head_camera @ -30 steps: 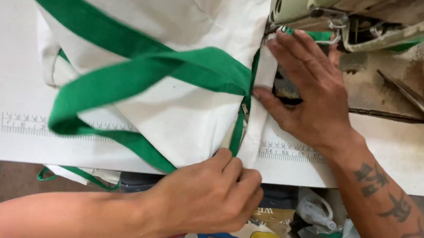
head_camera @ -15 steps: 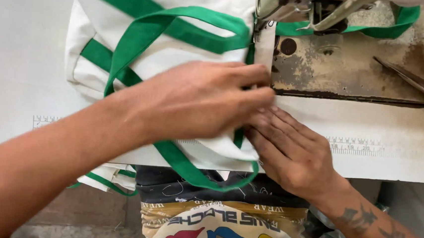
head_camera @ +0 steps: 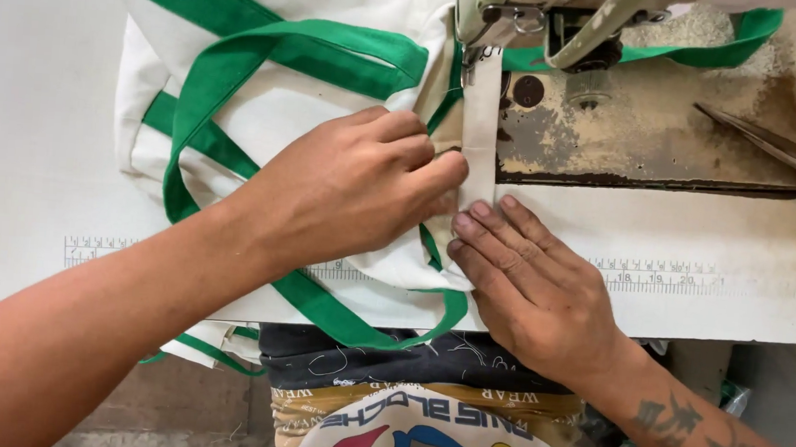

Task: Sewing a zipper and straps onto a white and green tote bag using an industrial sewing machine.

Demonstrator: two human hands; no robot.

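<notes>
A white cloth bag point(head_camera: 265, 121) with green straps point(head_camera: 242, 54) and green edging lies on the white sewing table point(head_camera: 31, 132). My left hand point(head_camera: 349, 183) presses down on the bag, its fingers curled over the folded edge near the seam. My right hand point(head_camera: 529, 284) lies flat beside it, fingertips pinning the white edge strip point(head_camera: 480, 127) that runs up to the sewing machine's presser foot point(head_camera: 473, 56). The two hands touch at the fingertips.
The sewing machine head point(head_camera: 562, 20) stands at the top, with a worn, rusty metal bed plate point(head_camera: 666, 130) to its right. A green tape point(head_camera: 709, 49) trails behind the machine. A printed ruler point(head_camera: 660, 277) runs along the table's front edge. Scissor blades point(head_camera: 777, 147) lie at right.
My left hand has come up from the table's front edge onto the bag beside the seam. My right hand has drawn back from the presser foot toward me. The bag has shifted right.
</notes>
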